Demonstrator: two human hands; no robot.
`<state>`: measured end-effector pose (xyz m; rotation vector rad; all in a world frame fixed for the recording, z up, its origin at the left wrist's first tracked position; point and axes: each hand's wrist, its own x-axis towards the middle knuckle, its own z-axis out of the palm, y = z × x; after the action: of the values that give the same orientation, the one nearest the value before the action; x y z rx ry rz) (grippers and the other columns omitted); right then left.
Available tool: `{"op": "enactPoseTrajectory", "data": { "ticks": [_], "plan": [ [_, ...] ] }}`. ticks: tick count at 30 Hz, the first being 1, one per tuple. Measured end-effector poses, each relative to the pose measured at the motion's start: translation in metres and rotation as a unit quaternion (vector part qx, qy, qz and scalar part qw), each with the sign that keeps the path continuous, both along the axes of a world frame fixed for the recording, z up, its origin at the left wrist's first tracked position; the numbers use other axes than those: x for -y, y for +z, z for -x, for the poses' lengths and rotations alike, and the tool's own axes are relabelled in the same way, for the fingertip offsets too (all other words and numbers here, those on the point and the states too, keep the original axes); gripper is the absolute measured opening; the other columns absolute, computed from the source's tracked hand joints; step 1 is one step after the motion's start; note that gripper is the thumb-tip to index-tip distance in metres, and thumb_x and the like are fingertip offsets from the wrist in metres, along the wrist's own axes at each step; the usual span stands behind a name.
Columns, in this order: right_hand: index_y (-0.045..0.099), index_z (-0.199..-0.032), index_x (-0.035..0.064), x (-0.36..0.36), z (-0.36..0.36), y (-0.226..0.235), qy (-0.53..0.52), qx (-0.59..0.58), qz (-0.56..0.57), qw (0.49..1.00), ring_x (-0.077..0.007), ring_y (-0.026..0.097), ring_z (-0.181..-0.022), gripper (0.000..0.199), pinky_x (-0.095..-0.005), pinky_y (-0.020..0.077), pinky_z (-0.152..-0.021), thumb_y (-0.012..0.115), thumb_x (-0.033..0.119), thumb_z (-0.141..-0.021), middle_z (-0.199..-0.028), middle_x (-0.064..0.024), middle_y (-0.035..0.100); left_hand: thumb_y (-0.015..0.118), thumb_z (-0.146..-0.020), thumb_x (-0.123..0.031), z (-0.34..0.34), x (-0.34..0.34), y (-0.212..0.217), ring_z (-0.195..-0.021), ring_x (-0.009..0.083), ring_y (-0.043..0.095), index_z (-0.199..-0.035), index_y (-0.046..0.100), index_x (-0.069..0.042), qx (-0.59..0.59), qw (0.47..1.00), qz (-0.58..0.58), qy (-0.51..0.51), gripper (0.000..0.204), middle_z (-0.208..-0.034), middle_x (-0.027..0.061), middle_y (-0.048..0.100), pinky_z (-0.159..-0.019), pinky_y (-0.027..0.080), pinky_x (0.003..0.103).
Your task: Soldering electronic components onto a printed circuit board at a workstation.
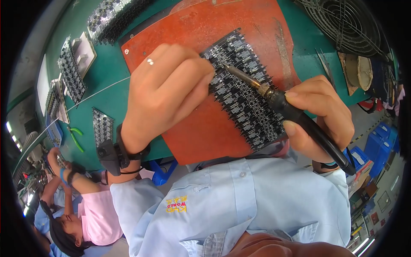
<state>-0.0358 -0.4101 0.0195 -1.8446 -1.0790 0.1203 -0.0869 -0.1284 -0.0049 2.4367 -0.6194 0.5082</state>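
Note:
My right hand (323, 109) grips a black-handled soldering iron (306, 122), its thumb and fingers around the front of the handle. The iron's metal tip reaches up-left over a black circuit board panel (246, 92), ending near its upper left part; whether it touches cannot be told. This panel is crowded with small components and lies tilted on a worn red mat (195, 128). Beside the panel's upper left edge, my left hand (167, 88) is closed in a pinch, and whatever its fingertips hold is hidden. A thin pale line (105, 89) runs from the left toward this hand.
On the green table (107, 68) at left lie more board panels (70, 70), a smaller panel (102, 126) and green-handled cutters (76, 138). A black fan guard (342, 23) and tweezers (326, 66) are at far right. A co-worker in pink (100, 214) sits at lower left.

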Motion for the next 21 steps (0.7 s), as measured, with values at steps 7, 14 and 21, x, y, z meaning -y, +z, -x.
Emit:
{"op": "enactPoseTrajectory", "data": {
  "ticks": [7,14,21],
  "plan": [
    [0.066,-0.106,-0.0083,-0.0033,-0.0005,0.0015,-0.005,0.021,-0.002,1.000,-0.0289,0.065,-0.078,0.035,-0.0370,0.0495,-0.068,0.078,0.011,-0.080,-0.089,-0.0190,0.068,0.074,-0.069,0.007,0.0027,-0.0073,-0.0020,-0.084,0.0271,0.065,-0.083,0.063,-0.002,0.016,0.996,-0.033,-0.077,0.020,-0.105,0.0103,0.074,-0.071,0.053,0.035],
    [0.065,-0.105,-0.0085,0.0010,-0.0014,0.0026,-0.005,0.027,-0.013,1.000,-0.0290,0.065,-0.077,0.035,-0.0373,0.0498,-0.067,0.077,0.012,-0.080,-0.088,-0.0187,0.068,0.074,-0.066,0.004,0.0016,-0.0061,-0.0049,-0.086,0.0255,0.067,-0.082,0.062,-0.004,0.044,0.995,-0.047,-0.077,0.022,-0.105,0.0089,0.075,-0.070,0.052,0.034],
    [0.066,-0.105,-0.0087,-0.0007,-0.0020,0.0012,-0.002,0.030,-0.007,1.000,-0.0286,0.065,-0.077,0.034,-0.0371,0.0497,-0.068,0.077,0.013,-0.081,-0.088,-0.0186,0.068,0.075,-0.063,0.000,0.0015,-0.0059,-0.0085,-0.086,0.0221,0.068,-0.080,0.063,-0.005,0.071,0.994,-0.041,-0.072,0.022,-0.101,0.0050,0.074,-0.067,0.051,0.033]
  ]
}}
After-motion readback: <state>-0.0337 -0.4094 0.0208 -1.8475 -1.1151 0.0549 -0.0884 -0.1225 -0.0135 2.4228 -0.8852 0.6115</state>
